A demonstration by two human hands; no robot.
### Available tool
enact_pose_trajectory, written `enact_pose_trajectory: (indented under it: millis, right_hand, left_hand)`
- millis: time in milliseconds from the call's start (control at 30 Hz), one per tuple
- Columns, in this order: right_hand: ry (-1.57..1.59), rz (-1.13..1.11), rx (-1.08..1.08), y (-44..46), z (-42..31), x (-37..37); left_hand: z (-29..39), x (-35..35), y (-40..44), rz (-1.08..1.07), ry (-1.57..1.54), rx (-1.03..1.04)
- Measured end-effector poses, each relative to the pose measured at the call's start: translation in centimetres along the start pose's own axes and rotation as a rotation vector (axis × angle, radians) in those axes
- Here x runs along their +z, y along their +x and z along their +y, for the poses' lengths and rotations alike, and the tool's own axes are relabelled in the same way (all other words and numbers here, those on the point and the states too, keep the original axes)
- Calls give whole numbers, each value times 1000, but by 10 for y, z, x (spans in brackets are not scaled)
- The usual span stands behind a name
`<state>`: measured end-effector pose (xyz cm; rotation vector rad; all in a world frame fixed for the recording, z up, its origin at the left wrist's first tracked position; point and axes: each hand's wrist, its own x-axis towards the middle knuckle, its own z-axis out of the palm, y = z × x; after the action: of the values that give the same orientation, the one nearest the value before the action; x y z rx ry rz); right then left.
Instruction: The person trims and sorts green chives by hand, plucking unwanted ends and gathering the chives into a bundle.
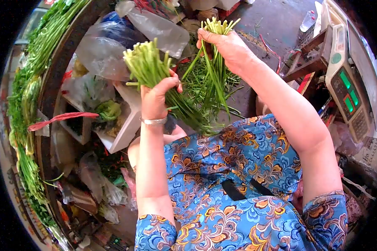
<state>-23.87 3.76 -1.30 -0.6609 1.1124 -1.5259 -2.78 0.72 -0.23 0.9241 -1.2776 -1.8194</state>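
A blue shirt patterned with orange and brown scrolls (234,175) is worn by the person, its front spread nearer the body than both hands. Well to the left of the left hand, a long row of leafy greens (31,92) is laid along a dark curved edge (53,77). Well to the right of the right hand, a weighing scale (343,79) is seen, its display lit in green. Beyond and to the left of the left hand, clear plastic bags (102,50) are heaped; just beside its wrist, a white box (132,115) is set at a slant.

A thick bundle of green stems (148,62) is gripped in the left hand (155,98) — fingers wrapped round it, pale ends pointed away from the body, leafy ends trailed below and to the right. A thinner bunch of stems (219,27) is clasped by the right hand (228,47), its pale ends held up past the fingers and its green lengths hung below. Left of the left wrist, a red strip (65,120) is stretched out. On that wrist a silvery bangle (153,121) is worn.
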Motion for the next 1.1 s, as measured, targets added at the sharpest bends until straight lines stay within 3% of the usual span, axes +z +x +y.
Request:
enact_pose_trajectory:
  millis: [133,200,233,267,400,633,800,867,900,1100]
  right_hand:
    - [-13,28,-13,4,2,1]
    - [21,99,-135,11,-7,-4]
    - [39,169,-93,9,-22,-6]
    - [112,158,-110,12,-27,-14]
    - [-118,14,-202,6,-31,-17]
    - [-307,-116,-206,-8,-20,5]
    - [-195,-342,-1,-19,-13,21]
    - [-215,-311,-80,-14,9,24]
    - [-107,-340,-63,-21,2,28]
    - [-139,-231,-22,-11,9,22]
  left_hand:
    - [-5,1,0,11,123,-40]
    - [-7,0,-1,30,170,-54]
    - [-7,-1,-3,39,187,-71]
    - [-7,-1,-5,47,208,-86]
    - [-3,-2,-3,-62,-103,-95]
    - [0,4,-2,-92,-14,-81]
    - [0,11,-2,-30,36,-46]
    - [1,19,-5,-15,6,-41]
    - [3,22,-7,-18,13,-34]
    - [4,20,-6,50,-66,-58]
